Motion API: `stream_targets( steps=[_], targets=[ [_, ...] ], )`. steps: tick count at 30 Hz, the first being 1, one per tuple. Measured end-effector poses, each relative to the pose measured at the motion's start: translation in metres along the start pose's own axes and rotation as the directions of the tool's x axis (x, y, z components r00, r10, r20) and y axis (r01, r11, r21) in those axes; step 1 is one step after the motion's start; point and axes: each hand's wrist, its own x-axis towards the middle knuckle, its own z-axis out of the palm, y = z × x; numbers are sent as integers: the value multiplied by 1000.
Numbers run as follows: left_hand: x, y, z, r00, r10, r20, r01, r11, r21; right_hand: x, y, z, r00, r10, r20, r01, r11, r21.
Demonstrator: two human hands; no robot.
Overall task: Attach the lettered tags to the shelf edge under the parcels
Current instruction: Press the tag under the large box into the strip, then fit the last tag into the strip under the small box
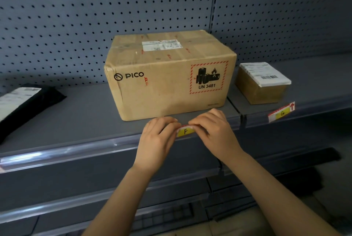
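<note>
A yellow tag marked F (185,132) with a red top strip sits against the shelf edge (95,147), directly below the large PICO cardboard box (167,77). My left hand (157,136) pinches the tag's left end and my right hand (213,131) pinches its right end. Both ends of the tag are hidden under my fingers. A second tag marked G (282,112) hangs on the shelf edge to the right, under a small brown parcel (263,83) with a white label.
A black mailer bag (24,106) with a white label lies at the left of the shelf. A grey pegboard wall (95,16) backs the shelf. A lower shelf (76,203) sits beneath my forearms. A clear plastic rail runs along the shelf edge.
</note>
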Motion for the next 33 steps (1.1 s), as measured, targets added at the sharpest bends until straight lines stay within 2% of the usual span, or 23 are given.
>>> stream_targets(
  steps=[4,6,16,21,25,29,33],
  targets=[
    [-2,3,-3,999,-22,-29,23,1000,16,5,5,2,998,44,50,-52,985,166],
    [-4,4,-5,999,-34,-32,35,999,42,7,7,3,997,25,70,-38,983,182],
    [-19,9,-3,999,-48,-26,49,997,65,-3,15,11,967,-250,44,252,966,-65],
    [-16,13,4,991,-117,-66,123,988,91,-3,16,11,959,-274,68,280,956,-84],
    [-11,18,0,993,-110,-53,114,989,94,-3,18,-1,978,-182,106,186,982,-28],
    [11,35,-2,997,-61,-56,62,998,23,-4,28,-28,999,-30,31,31,999,-20],
    [42,51,13,998,48,-36,-50,998,-36,-5,40,-69,999,46,-24,-49,994,-97]
  ],
)
